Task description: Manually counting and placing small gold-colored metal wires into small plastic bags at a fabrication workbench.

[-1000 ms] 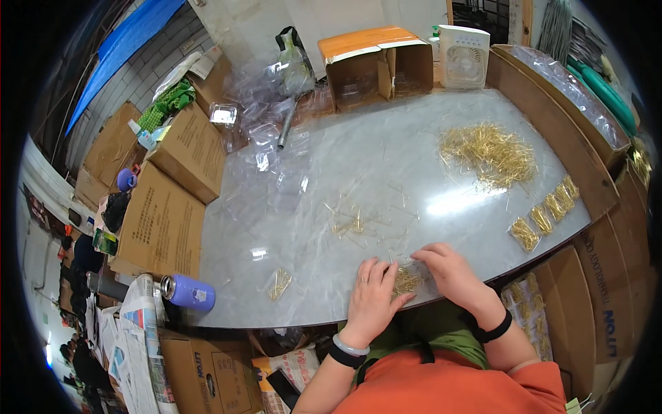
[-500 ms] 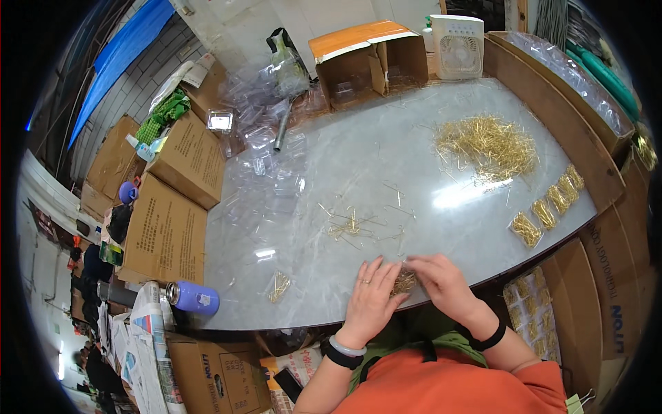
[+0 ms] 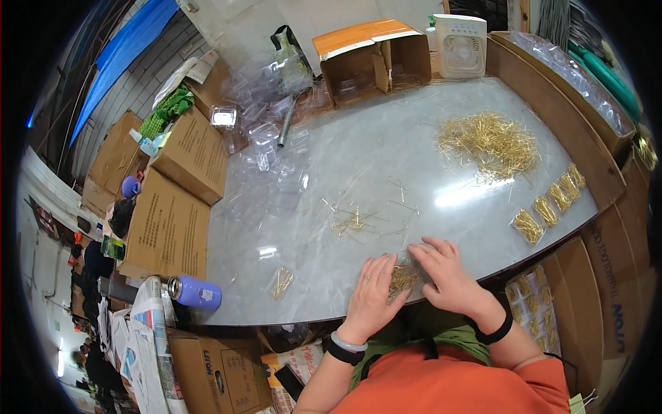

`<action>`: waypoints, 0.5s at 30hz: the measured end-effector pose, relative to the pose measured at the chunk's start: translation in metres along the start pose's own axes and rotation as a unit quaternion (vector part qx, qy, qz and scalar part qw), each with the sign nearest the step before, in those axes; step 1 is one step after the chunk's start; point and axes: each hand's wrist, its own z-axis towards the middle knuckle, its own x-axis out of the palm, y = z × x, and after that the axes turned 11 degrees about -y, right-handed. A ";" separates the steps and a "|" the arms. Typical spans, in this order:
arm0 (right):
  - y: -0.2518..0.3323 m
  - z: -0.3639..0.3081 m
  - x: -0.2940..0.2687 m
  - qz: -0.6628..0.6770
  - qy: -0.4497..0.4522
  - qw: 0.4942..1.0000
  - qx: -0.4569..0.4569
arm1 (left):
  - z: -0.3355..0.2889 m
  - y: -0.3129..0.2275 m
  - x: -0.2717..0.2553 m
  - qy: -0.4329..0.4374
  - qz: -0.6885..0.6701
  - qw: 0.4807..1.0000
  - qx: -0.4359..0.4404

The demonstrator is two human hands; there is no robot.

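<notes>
Near the table's front edge lies a small clear pack of gold wire hooks (image 3: 404,278), between my two hands. My left hand (image 3: 371,295) rests along its left side, fingers stretched out and thumb by its near edge. On the other side, my right hand (image 3: 449,281) has its fingers spread, with the fingertips past the pack's far right corner. Beyond them is a loose cluster of gold hooks (image 3: 353,219). Another clear pack with a few hooks (image 3: 281,281) lies to the left. A large heap of gold hooks (image 3: 488,145) sits at the far right.
Several filled packs (image 3: 529,226) line the right edge. Empty clear plastic cases (image 3: 265,176) spread over the left side. A purple bottle (image 3: 200,293) stands at the front left corner. An open cardboard box (image 3: 407,62) and a white fan (image 3: 461,52) are at the back.
My right hand has opened and shifted slightly right and away, uncovering more of the pack. My left hand stays beside it. The view has shifted slightly.
</notes>
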 end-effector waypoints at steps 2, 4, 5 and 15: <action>-0.005 -0.001 -0.001 -0.014 0.002 1.000 -0.008 | 0.000 0.001 0.001 0.009 0.010 1.000 0.008; -0.006 -0.006 0.011 0.022 0.026 0.999 0.006 | 0.001 0.003 0.003 0.014 0.017 1.000 0.016; -0.006 -0.007 0.015 0.042 0.040 0.998 0.012 | -0.001 0.005 0.005 0.015 0.021 1.000 0.017; 0.016 0.003 0.014 0.011 0.026 0.996 -0.090 | -0.003 0.015 -0.008 0.028 -0.120 0.992 -0.039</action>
